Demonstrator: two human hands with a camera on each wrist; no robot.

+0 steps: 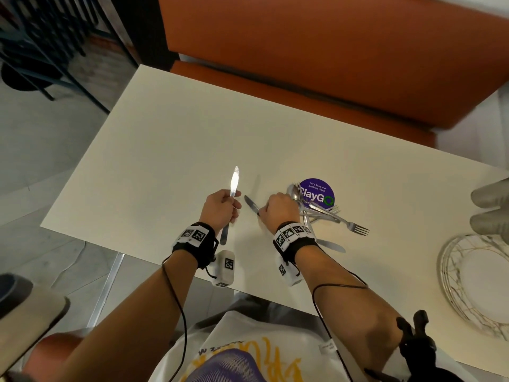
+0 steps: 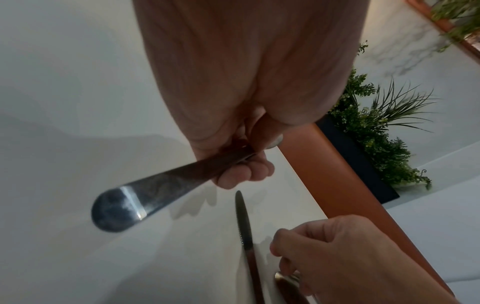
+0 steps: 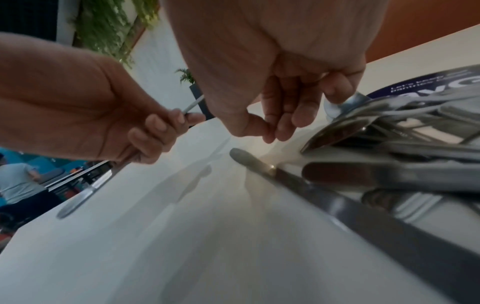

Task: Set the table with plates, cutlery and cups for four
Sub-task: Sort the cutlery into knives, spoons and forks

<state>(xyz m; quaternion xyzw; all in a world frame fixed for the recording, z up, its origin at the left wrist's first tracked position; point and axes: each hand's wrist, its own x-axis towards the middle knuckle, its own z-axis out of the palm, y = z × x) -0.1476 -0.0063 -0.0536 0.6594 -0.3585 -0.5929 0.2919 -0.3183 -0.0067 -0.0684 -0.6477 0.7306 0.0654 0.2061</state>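
My left hand (image 1: 220,208) grips a table knife (image 1: 234,180) by the handle, blade pointing away from me and raised off the white table (image 1: 165,147). From the left wrist, the knife's (image 2: 145,195) rounded handle end sticks out below the curled fingers (image 2: 241,174). A second knife (image 1: 251,204) lies flat just right of it. My right hand (image 1: 278,209) hovers over that knife (image 3: 324,197) with its fingers (image 3: 280,115) bent down and nothing held. A pile of forks, spoons and knives (image 1: 325,213) lies at its right side.
A round purple sticker (image 1: 316,193) lies under the cutlery pile. Stacked gold-patterned plates (image 1: 454,271) sit at the right table edge, with blurred grey cups (image 1: 490,210) behind them. An orange bench (image 1: 303,37) runs along the far side.
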